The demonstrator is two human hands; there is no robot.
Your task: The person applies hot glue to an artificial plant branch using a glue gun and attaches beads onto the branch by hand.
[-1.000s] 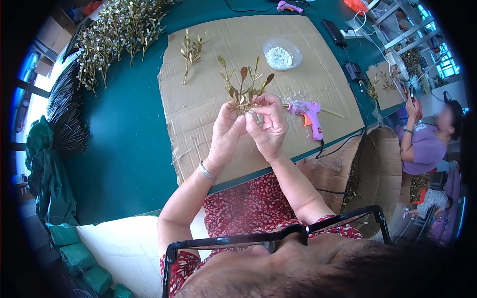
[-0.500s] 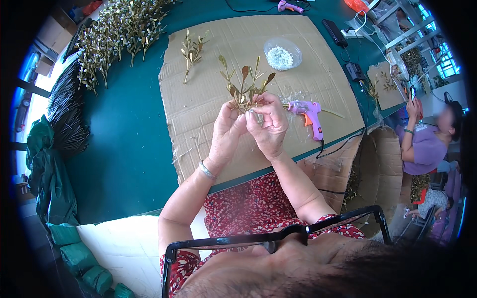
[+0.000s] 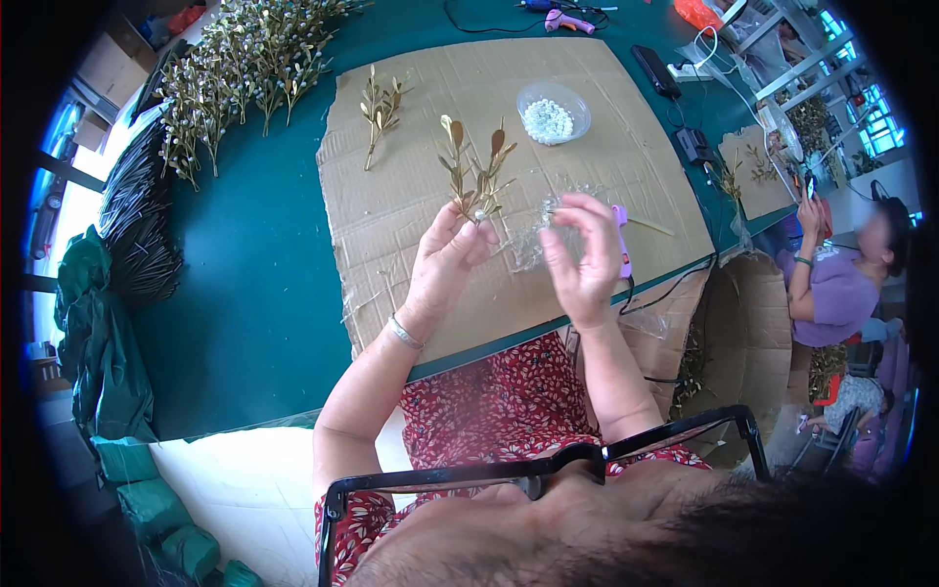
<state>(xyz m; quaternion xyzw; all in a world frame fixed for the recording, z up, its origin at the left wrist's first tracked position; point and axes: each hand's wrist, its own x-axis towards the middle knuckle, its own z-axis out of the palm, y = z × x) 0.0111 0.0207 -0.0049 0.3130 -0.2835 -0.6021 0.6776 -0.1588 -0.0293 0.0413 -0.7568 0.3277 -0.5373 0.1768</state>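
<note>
Pinched in the fingers of my left hand (image 3: pixel 445 259) is a sprig of gold artificial leaves (image 3: pixel 468 176), held upright over the cardboard. A small white bead (image 3: pixel 479 215) shows low on the sprig, by my fingertips. My right hand (image 3: pixel 587 259) is raised to the right, its thumb and fingers apart with nothing visible between them. Behind it lies a purple glue gun (image 3: pixel 622 249), mostly covered by that hand. Wispy clear glue strings (image 3: pixel 533 249) lie beside my right fingertips. Farther back stands a clear round tub (image 3: pixel 583 98) of white beads (image 3: pixel 548 119).
A second gold sprig (image 3: pixel 379 112) lies on the cardboard sheet (image 3: pixel 391 225). Beaded sprigs (image 3: pixel 245 68) are heaped at the far left, above dark thin stems (image 3: pixel 137 225). Another glue gun (image 3: pixel 569 22) lies at the back. A person in purple (image 3: pixel 836 284) is at right.
My right hand has let go of the sprig and moved right, in front of the glue gun. My left hand still holds the sprig, now tilted differently.
</note>
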